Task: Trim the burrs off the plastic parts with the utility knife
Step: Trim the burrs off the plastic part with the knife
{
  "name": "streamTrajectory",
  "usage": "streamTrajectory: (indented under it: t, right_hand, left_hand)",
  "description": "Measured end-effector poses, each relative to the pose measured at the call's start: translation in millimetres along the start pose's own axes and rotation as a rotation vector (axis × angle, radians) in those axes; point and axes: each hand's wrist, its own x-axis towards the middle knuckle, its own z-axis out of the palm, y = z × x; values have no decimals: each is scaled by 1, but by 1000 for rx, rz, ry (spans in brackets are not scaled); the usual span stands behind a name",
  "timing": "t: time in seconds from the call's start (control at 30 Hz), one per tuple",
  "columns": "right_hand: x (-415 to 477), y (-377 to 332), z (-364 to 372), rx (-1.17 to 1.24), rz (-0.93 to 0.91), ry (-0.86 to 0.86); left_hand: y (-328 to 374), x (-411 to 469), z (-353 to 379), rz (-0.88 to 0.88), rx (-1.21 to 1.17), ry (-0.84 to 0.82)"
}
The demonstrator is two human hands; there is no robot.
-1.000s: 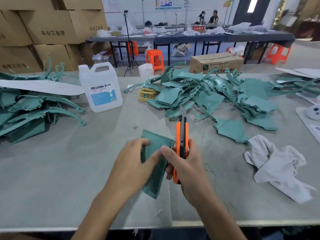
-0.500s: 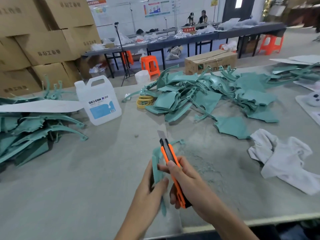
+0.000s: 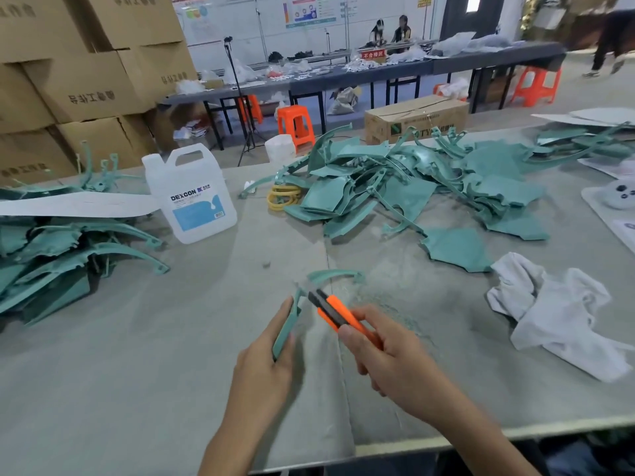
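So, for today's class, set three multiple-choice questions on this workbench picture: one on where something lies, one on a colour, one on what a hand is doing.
1. Where on the table does the white cloth lie?
A. Left of the left hand
B. Right of the right hand
C. Between them

2. What colour is the handle of the knife?
A. Orange
B. Yellow
C. Blue

3. What is the left hand doing?
A. Lying flat on the table
B. Hanging empty
C. Holding a green plastic part

1 B: the cloth lies past the right hand.
2 A: orange shows above the gripping fingers.
3 C: thumb and fingers grip the part.
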Motion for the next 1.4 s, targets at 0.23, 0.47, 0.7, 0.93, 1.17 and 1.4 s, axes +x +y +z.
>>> streamTrajectory:
  t: [0.23, 0.47, 0.7, 0.93, 1.17, 1.4]
  right_hand:
    - [11, -19, -28, -626, -130, -238]
    - [26, -27, -45, -799, -219, -353]
    - [67, -18, -56, -957, -124, -289]
    - [122, 7, -71, -1014, 132, -237]
    - [142, 21, -94, -1175, 396, -134]
    - [114, -6, -62, -894, 93, -60]
  left_hand:
    - [-20, -11, 8, -33, 76, -96]
    - [-23, -17, 12, -132, 7, -113]
    - [-19, -25, 21, -173, 74, -128]
    - [-16, -24, 20, -193, 16, -117]
    - [-17, -26, 20, -199, -9, -112]
    - [-13, -26, 18, -197, -1, -86]
